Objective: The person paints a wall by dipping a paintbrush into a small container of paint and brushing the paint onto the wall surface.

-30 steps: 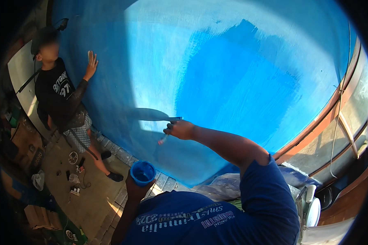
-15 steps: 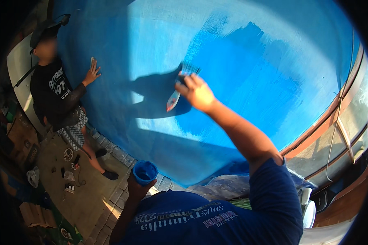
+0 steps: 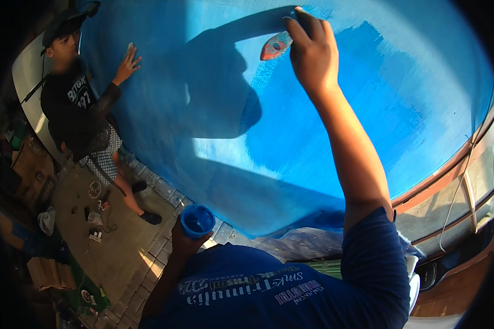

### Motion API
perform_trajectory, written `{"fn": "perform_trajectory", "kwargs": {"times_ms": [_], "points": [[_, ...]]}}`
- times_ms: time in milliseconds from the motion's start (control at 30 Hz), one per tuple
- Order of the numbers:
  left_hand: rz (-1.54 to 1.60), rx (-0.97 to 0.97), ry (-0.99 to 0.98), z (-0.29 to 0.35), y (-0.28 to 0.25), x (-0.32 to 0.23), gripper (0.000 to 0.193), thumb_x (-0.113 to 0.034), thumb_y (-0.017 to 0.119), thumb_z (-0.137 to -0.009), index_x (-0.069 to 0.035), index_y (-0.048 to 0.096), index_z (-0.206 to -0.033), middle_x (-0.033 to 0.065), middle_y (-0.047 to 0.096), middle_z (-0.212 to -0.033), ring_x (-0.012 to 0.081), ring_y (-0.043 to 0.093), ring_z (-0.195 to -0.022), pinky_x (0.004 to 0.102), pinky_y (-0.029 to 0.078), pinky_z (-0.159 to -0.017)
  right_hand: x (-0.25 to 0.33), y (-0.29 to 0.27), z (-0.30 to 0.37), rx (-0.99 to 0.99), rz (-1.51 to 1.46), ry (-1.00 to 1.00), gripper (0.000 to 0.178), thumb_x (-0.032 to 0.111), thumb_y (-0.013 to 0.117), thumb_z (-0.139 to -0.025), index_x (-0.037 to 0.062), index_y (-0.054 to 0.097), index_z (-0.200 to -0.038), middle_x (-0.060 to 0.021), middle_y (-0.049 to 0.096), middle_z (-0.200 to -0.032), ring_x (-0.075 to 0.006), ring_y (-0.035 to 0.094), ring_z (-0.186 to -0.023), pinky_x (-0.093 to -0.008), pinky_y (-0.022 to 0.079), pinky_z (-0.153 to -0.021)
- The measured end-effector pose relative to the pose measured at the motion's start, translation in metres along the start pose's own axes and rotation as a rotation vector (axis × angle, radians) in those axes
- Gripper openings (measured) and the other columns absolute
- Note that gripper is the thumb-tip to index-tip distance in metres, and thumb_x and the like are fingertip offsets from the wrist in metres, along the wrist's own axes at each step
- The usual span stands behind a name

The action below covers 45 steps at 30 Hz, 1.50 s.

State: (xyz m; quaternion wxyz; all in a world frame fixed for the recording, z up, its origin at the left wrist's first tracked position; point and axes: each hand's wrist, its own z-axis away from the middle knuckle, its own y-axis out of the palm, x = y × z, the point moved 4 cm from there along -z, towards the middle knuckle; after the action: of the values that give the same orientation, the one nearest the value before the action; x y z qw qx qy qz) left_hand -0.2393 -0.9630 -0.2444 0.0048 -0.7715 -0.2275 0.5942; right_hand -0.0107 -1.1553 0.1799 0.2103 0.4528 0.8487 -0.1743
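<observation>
The right hand [image 3: 313,52] reaches high and far on a nearly straight arm, fingers closed around a paintbrush [image 3: 276,46] pressed to the blue wall [image 3: 411,109]. The left hand [image 3: 185,241] stays low and near the chest, elbow bent, gripping a small blue paint cup [image 3: 197,220]. At far left, another person's hand [image 3: 127,61] lies flat on the wall.

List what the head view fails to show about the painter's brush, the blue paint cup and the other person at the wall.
- Paintbrush: bristles hidden behind the right hand.
- Blue cup: paint level lost in shadow; the left hand covers its underside.
- Other person: face blurred, far hand out of sight behind the body.
- Small items on the floor: too small to identify.
</observation>
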Motion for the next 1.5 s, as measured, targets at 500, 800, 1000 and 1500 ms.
{"fn": "perform_trajectory", "kwargs": {"times_ms": [500, 800, 1000, 1500], "points": [[0.069, -0.086, -0.053, -0.009, -0.002, 0.0, 0.081, -0.032, 0.096, -0.064, -0.003, 0.057, -0.129, 0.0156, 0.069, -0.115, 0.0298, 0.069, -0.107, 0.0426, 0.055, -0.092, 0.102, 0.05, 0.149, 0.888, -0.272, 0.131, 0.042, 0.004, 0.058, -0.086, 0.0102, 0.064, -0.126, -0.0108, 0.069, -0.112, -0.0297, 0.065, -0.104, -0.0404, 0.057, -0.084], [0.073, -0.016, 0.068, -0.02, 0.008, 0.004, 0.078, -0.032, 0.096, -0.066, -0.003, 0.058, -0.127, 0.016, 0.069, -0.114, 0.0298, 0.069, -0.106, 0.0424, 0.055, -0.091, -0.01, 0.009, 0.041, 0.202, 0.042, -0.049, 0.036, 0.008, 0.066, -0.075, 0.016, 0.07, -0.111, -0.0148, 0.062, -0.129, -0.0325, 0.06, -0.102, -0.0408, 0.053, -0.084], [0.04, 0.033, -0.021, -0.022, 0.009, 0.005, 0.078, -0.033, 0.096, -0.065, -0.003, 0.058, -0.126, 0.0164, 0.069, -0.114, 0.0303, 0.069, -0.106, 0.0434, 0.055, -0.09, 0.17, 0.061, 0.265, 1.281, -0.52, 0.085, 0.04, 0.009, 0.058, -0.091, 0.0216, 0.063, -0.129, -0.0131, 0.071, -0.108, -0.0305, 0.065, -0.113, -0.0429, 0.056, -0.089], [0.033, 0.047, -0.001, -0.029, 0.018, 0.001, 0.082, -0.036, 0.096, -0.064, -0.004, 0.056, -0.128, 0.0165, 0.068, -0.115, 0.0312, 0.068, -0.107, 0.0434, 0.055, -0.091, 0.064, 0.031, 0.088, 0.359, 0.069, -0.086, 0.033, 0.007, 0.065, -0.077, 0.0126, 0.068, -0.11, -0.0179, 0.066, -0.124, -0.028, 0.061, -0.101, -0.0373, 0.048, -0.09]]}}
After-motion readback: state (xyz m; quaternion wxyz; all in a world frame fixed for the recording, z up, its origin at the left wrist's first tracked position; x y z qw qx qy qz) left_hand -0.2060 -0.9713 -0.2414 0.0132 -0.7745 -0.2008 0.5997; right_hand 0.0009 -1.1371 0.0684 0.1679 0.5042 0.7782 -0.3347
